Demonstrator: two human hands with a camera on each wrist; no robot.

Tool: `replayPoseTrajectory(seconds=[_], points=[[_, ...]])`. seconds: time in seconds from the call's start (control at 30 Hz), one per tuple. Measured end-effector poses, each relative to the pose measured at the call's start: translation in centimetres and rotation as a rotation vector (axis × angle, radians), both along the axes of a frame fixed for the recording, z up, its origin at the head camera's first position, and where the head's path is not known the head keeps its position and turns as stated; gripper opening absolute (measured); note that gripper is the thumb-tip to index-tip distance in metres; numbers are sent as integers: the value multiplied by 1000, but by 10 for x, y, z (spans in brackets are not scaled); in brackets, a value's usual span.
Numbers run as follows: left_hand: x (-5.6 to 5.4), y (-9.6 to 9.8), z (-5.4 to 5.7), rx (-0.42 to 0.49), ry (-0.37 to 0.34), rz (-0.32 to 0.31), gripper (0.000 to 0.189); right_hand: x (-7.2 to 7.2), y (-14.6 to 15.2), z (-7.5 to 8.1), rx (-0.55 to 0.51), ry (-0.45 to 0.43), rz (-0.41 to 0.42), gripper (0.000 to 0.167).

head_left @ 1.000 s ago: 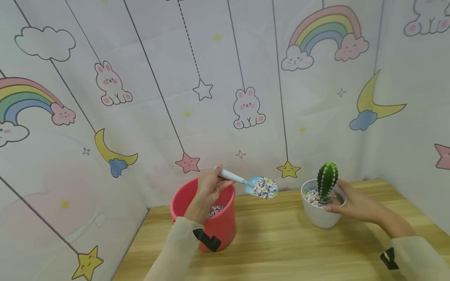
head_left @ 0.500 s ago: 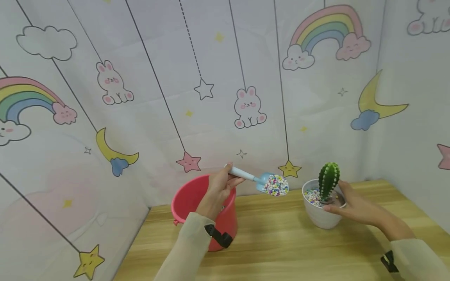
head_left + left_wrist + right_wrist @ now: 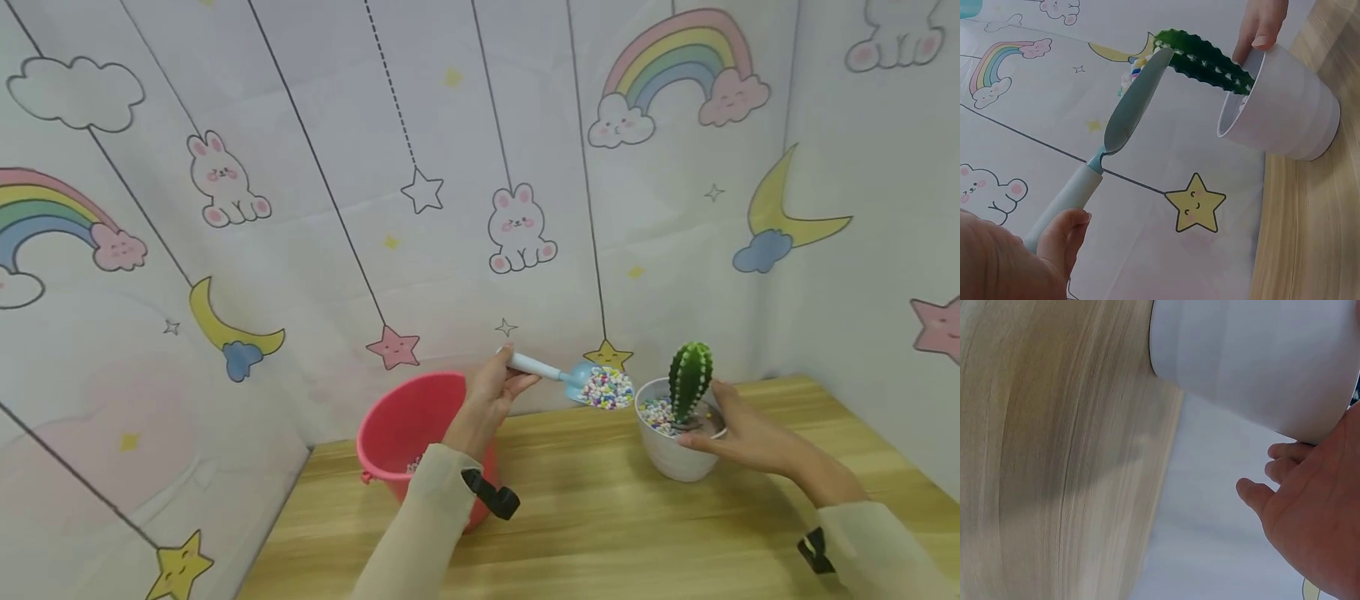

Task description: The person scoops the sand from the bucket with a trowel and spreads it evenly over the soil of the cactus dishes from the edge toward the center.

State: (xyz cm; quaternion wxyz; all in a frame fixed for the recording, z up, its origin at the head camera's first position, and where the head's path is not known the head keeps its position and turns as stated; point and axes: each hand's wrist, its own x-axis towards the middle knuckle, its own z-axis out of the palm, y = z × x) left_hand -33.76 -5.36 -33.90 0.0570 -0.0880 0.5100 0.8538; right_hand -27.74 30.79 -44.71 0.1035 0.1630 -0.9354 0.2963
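Note:
My left hand (image 3: 487, 404) grips the pale handle of a small light-blue garden trowel (image 3: 561, 376), held level above the table. Its blade carries a heap of multicoloured pebbles (image 3: 607, 387), close to the left rim of a white flowerpot (image 3: 678, 457). A green cactus (image 3: 689, 379) stands in that pot, with more coloured pebbles (image 3: 657, 415) at its left and a bare greyish patch at its right. My right hand (image 3: 757, 437) holds the pot by its right side, thumb at the front of the rim. In the left wrist view the trowel blade (image 3: 1134, 109) partly hides the pebbles.
A red bucket (image 3: 397, 429) stands at the left on the wooden table (image 3: 585, 517), partly behind my left forearm; some pebbles (image 3: 414, 463) show inside. Behind the table hangs a pale cloth (image 3: 442, 283) printed with rabbits, stars and rainbows.
My left hand has carried the loaded trowel rightward from over the bucket to near the pot's rim. The right hand stays on the pot. The head view has shifted slightly.

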Motion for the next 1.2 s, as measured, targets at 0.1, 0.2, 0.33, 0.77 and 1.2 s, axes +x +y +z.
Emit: replayPoseTrajectory(seconds=[0.1,0.2,0.33,0.77,1.2], points=[[-2,8,-1,3,-5,-6,40,0,0,0,-4,-1,-8,115],[-5,17,-2,12,-11,-15,41,1,-1,1,-22,-8,-15,117],[-7,25,-5,11,-13,-14,41,2,-4,4,-46,-23,-20,118],[-10,43,-21,-50,-48,-2,45,7,-6,0,-22,-82,-46,128],[-16,49,-32,-134,-58,71,40,11,-11,1,-2,-126,-79,132]])
